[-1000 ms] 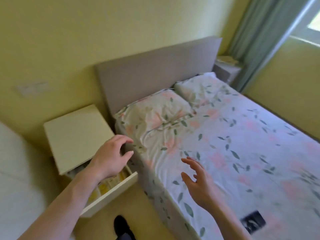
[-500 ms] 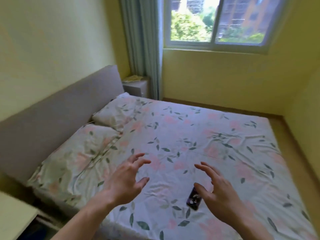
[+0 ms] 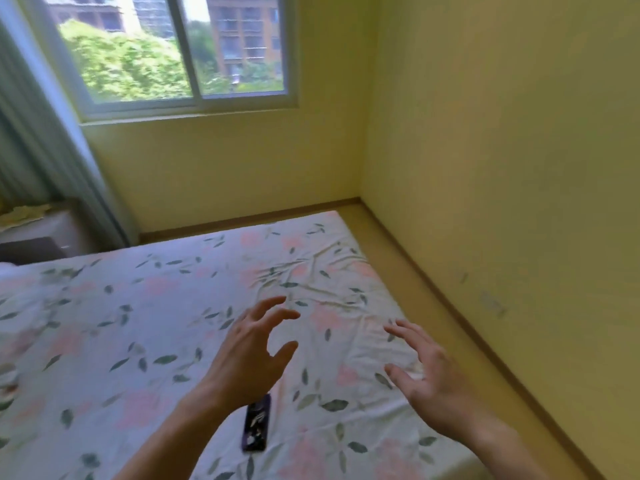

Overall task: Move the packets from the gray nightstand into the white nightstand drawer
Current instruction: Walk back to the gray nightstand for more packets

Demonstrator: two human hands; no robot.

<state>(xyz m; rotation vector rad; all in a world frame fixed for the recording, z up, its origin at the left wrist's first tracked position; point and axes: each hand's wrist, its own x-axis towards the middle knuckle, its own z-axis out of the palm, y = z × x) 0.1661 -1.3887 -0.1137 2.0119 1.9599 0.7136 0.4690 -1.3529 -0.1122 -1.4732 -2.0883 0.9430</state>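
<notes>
Head view: my left hand [image 3: 254, 358] hangs above the bed [image 3: 156, 323], fingers spread and loosely curved, thumb apart, holding nothing; my right hand [image 3: 427, 374] hangs beside it over the bed's right part, fingers spread and nearly straight, palm down, also holding nothing; the two hands are apart with bare sheet between them.

Gray nightstand [image 3: 38, 237] sits far left by the curtain [image 3: 45, 150], partly cut by the frame edge; a pale yellowish pile [image 3: 24, 213] lies on its top, too blurred to tell whether it is the packets or which way they point; white nightstand and its drawer are out of frame.

A dark phone [image 3: 257, 426] lies flat on the sheet just below my left wrist; its long axis runs roughly away from me, top end partly hidden by the wrist.

Edges: the bed's far edge runs along the wall under the window [image 3: 173, 53]; a floor strip [image 3: 242, 216] shows between them; the bed's right edge runs parallel to the right wall [image 3: 502, 168], with a narrow floor lane between; the sheet is wrinkled near the far right corner; open sheet lies left of my left hand up to the nightstand.
</notes>
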